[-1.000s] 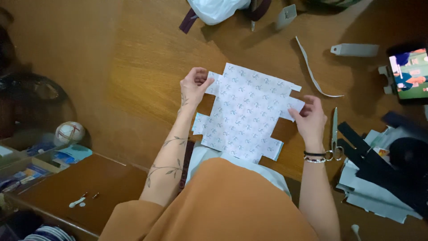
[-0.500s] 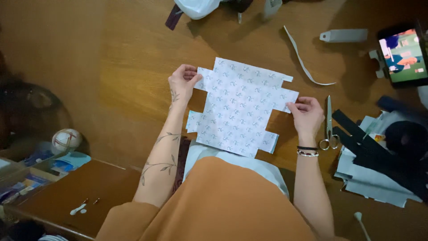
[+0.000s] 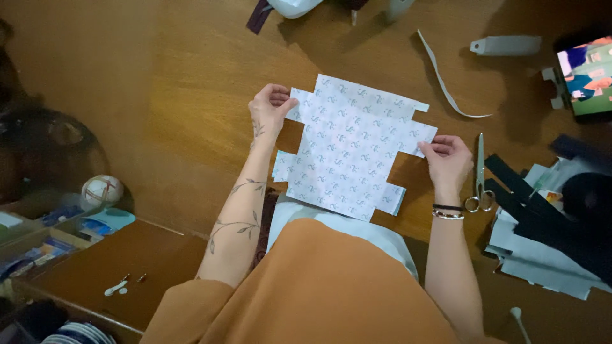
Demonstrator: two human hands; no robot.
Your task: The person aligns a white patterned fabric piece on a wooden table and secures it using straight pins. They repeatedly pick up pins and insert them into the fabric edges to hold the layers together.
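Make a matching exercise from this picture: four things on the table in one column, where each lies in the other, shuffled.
Things:
1. patterned fabric
2. scissors
3. ball
4. phone

Places:
A. far left, beside the boxes
B. far right edge, screen lit
C. between the left hand and right hand
D. just right of the right hand

Pairs: 1-C, 2-D, 3-A, 4-B

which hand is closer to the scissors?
Right. The right hand holds the right edge of the patterned fabric piece, just beside the scissors on the table. The left hand grips the fabric's far upper-left corner, across the whole piece.
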